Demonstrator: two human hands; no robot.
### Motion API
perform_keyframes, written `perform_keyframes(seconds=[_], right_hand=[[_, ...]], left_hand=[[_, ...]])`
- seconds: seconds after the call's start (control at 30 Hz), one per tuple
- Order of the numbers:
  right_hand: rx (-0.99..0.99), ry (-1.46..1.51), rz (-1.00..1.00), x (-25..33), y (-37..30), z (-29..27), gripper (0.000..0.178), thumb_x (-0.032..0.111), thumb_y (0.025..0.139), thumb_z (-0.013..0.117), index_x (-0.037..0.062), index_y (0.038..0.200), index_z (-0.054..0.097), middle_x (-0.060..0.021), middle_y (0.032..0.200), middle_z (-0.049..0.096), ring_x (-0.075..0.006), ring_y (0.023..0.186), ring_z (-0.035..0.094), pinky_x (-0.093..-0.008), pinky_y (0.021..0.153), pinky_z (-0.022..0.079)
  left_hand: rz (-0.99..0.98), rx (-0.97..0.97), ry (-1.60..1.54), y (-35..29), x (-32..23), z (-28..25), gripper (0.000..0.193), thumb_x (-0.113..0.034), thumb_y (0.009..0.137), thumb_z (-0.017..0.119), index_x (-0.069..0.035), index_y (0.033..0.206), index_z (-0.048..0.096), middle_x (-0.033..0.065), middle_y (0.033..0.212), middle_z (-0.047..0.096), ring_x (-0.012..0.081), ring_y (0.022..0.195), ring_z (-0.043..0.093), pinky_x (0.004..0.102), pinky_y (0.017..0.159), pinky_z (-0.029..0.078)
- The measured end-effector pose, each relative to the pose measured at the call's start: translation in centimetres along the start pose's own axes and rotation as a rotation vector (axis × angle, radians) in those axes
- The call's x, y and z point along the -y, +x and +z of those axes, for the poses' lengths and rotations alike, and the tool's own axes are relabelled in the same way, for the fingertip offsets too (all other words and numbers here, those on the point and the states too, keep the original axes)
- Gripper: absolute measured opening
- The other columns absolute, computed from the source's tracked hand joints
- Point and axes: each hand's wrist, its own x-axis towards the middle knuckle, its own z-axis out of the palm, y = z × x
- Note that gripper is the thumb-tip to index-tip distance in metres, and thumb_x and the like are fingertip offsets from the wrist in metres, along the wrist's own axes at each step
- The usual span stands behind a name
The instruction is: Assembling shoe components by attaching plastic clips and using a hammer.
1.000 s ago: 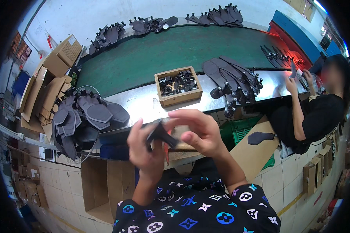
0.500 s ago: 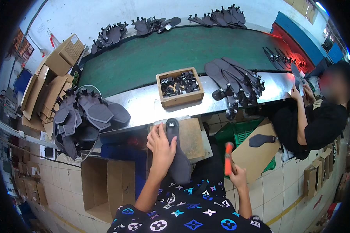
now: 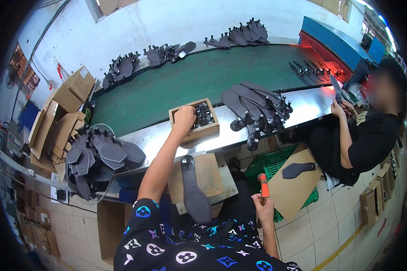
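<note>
Sole: dark grey, lying lengthwise on the board [image 3: 214, 174], the sole [image 3: 195, 192] untouched by either hand; its rounded, glossy end points away from the person, its broad end reaches past the board's near edge.
Sole's handling: probably light, fairly stiff with some give; the matt face should grip well, the glossy end may be slicker and could mark.
Sole's hold: best taken by both long edges at the narrow middle, keeping fingers clear of the glossy end.
Hammer: orange-red head, likely the heaviest piece here and weighted toward that end; the handle is the place to grip.
Right hand: closed around the handle of the hammer [image 3: 263, 186], the right hand [image 3: 263, 207] right of the board and apart from the sole.
Left hand: the left hand [image 3: 184, 118] dips into the box [image 3: 201, 133]; its fingertips are hidden, so I cannot tell whether they hold anything.
Parts: small, dark parts [image 3: 205, 114] heaped loose in the box; likely light, hard and easily dropped, suited to a fingertip pinch.
Ledge: shiny metal ledge [image 3: 156, 143] under the box, with a pile of soles [image 3: 244, 100] to its right.
Co-worker: seated at right, the co-worker [image 3: 370, 135] handles another sole.
</note>
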Motion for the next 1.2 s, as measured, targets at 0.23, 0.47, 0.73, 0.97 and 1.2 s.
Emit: perform_keyframes(seconds=[0.23, 0.47, 0.73, 0.97, 1.2], right_hand=[[0.129, 0.1, -0.033, 7.2, 2.6, 0.3, 0.017, 0.012, 0.094, 0.067, -0.0022, 0.102, 0.072, 0.002, 0.066, 0.059, -0.0047, 0.06, 0.05, -0.0239, 0.056, 0.039], [0.247, 0.266, -0.399, 17.8, 6.0, 4.1, 0.032, 0.01, 0.094, 0.069, -0.0055, 0.122, 0.065, -0.0086, 0.098, 0.075, -0.011, 0.087, 0.068, -0.0259, 0.081, 0.053], [0.526, 0.31, -0.319, 21.4, 4.4, 8.6, 0.032, 0.02, 0.09, 0.077, -0.0007, 0.113, 0.069, -0.0039, 0.096, 0.071, -0.006, 0.08, 0.06, -0.0235, 0.07, 0.049], [0.545, 0.207, -0.35, 18.7, 7.0, 12.4, 0.025, 0.013, 0.089, 0.071, -0.0014, 0.109, 0.072, 0.001, 0.081, 0.067, -0.0018, 0.066, 0.05, -0.0228, 0.059, 0.042], [0.629, -0.048, -0.602, 16.6, 9.1, 15.8, 0.027, 0.016, 0.089, 0.069, -0.0042, 0.107, 0.065, -0.0187, 0.077, 0.064, -0.018, 0.068, 0.058, -0.0348, 0.067, 0.049]], left_hand=[[0.065, -0.228, -0.178, -3.3, -0.7, -4.5, 0.013, -0.015, 0.078, 0.074, -0.005, 0.085, 0.077, 0.0115, 0.082, 0.067, 0.0321, 0.07, 0.066, 0.0414, 0.067, 0.055], [0.294, -0.519, -0.524, -12.7, -8.8, -12.8, 0.01, -0.002, 0.078, 0.08, -0.001, 0.088, 0.077, 0.0076, 0.074, 0.062, 0.0157, 0.062, 0.058, 0.0282, 0.057, 0.046], [0.45, -0.65, -0.518, -19.7, -9.5, -13.1, 0.026, 0.001, 0.07, 0.082, -0.003, 0.095, 0.076, 0.0033, 0.081, 0.062, 0.0178, 0.071, 0.061, 0.0321, 0.064, 0.045], [-0.034, -0.275, -0.533, -20.9, -3.5, -8.1, 0.035, -0.014, 0.078, 0.082, -0.001, 0.108, 0.071, 0.0127, 0.097, 0.072, 0.0258, 0.09, 0.068, 0.0355, 0.085, 0.051], [-0.08, -0.182, -0.772, -21.6, -2.1, -5.8, 0.025, -0.008, 0.079, 0.079, -0.001, 0.102, 0.073, 0.0122, 0.096, 0.073, 0.0198, 0.085, 0.069, 0.0286, 0.078, 0.052]])
